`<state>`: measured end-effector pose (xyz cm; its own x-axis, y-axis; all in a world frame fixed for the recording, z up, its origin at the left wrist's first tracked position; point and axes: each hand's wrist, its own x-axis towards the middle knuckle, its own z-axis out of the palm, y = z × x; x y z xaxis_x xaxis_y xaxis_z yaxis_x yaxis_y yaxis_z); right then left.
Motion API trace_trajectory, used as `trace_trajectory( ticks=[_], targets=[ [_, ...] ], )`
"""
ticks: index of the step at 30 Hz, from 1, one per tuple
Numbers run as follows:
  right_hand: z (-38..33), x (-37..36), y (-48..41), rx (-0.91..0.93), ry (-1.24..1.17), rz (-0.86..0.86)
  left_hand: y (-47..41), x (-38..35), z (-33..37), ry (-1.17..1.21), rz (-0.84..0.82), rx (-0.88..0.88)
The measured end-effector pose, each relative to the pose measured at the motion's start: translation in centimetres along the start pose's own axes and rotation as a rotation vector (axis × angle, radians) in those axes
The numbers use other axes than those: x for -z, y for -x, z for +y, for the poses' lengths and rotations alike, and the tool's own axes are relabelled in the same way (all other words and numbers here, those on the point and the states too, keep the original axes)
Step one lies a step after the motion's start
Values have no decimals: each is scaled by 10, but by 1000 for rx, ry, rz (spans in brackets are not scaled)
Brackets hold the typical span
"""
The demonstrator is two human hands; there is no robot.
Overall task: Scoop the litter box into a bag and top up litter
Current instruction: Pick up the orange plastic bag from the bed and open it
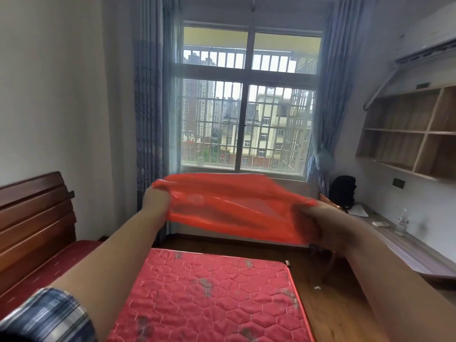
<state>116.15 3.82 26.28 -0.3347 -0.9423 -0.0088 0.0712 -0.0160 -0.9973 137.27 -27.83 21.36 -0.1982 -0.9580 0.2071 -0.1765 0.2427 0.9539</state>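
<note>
An orange-red plastic bag [234, 206] is stretched out in the air between both hands, in front of the window. My left hand [155, 198] grips its left end at chest height. At the right end, slightly lower, my right hand [318, 218] grips the bag, and its fingers are partly hidden behind the plastic. The bag is blurred. No litter box or scoop is in view.
A red quilted mattress [209, 297] lies below my arms, with a dark wooden headboard [34, 213] at left. A desk [404, 245] runs along the right wall with a bottle [402, 222], a black backpack [344, 191] and shelves [409, 134] above. Wooden floor [333, 304] lies between bed and desk.
</note>
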Motion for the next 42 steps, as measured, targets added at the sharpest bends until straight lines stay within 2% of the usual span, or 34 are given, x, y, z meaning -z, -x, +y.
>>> trace_trajectory(
  ticks=[1,2,3,5,7,8,10,12,14,16,19,20,22,25,28,30,32,34,35,37,39,41,42],
  targets=[
    [0,-1,4,-50,160,-45,-1,0,5,351,-50,169],
    [2,2,4,-104,301,-88,-2,2,8,600,-71,305],
    [3,3,4,-160,437,-126,0,5,12,735,-76,402],
    [5,3,0,-204,716,-104,11,10,27,877,-152,436],
    [10,9,-11,-119,1010,118,32,15,42,972,-365,330],
    [14,16,-19,-35,1094,276,45,18,48,934,-468,229],
    [20,30,-29,98,932,601,64,25,54,674,-718,43],
    [25,41,-32,147,694,830,69,26,51,358,-946,32],
    [32,53,-38,120,532,961,70,20,49,85,-1022,-1],
    [37,54,-47,145,204,1000,71,11,49,-185,-922,-119],
    [36,45,-55,270,-419,863,56,3,32,-431,-674,-265],
    [36,40,-57,295,-543,820,49,2,23,-494,-555,-326],
    [35,24,-58,264,-596,729,33,2,-3,-585,-308,-359],
    [36,-8,-49,118,-421,413,10,12,-42,-440,-35,-233],
    [47,-28,-42,17,27,125,-10,26,-71,-63,26,71],
    [64,-33,-46,-110,393,42,-12,30,-74,273,68,306],
    [84,-41,-58,-134,853,95,-10,33,-72,518,17,432],
    [107,-43,-69,-72,1150,308,-3,35,-69,716,-68,509],
    [118,-42,-70,-74,1117,414,4,35,-68,731,-144,516],
    [145,-30,-66,-98,822,570,18,33,-74,673,-374,459],
    [175,-16,-55,-141,544,713,30,27,-90,477,-667,381],
    [205,-6,-37,-213,280,730,36,20,-111,279,-981,332],
    [219,-1,-24,-246,114,715,36,15,-124,204,-1086,321]
  ],
)
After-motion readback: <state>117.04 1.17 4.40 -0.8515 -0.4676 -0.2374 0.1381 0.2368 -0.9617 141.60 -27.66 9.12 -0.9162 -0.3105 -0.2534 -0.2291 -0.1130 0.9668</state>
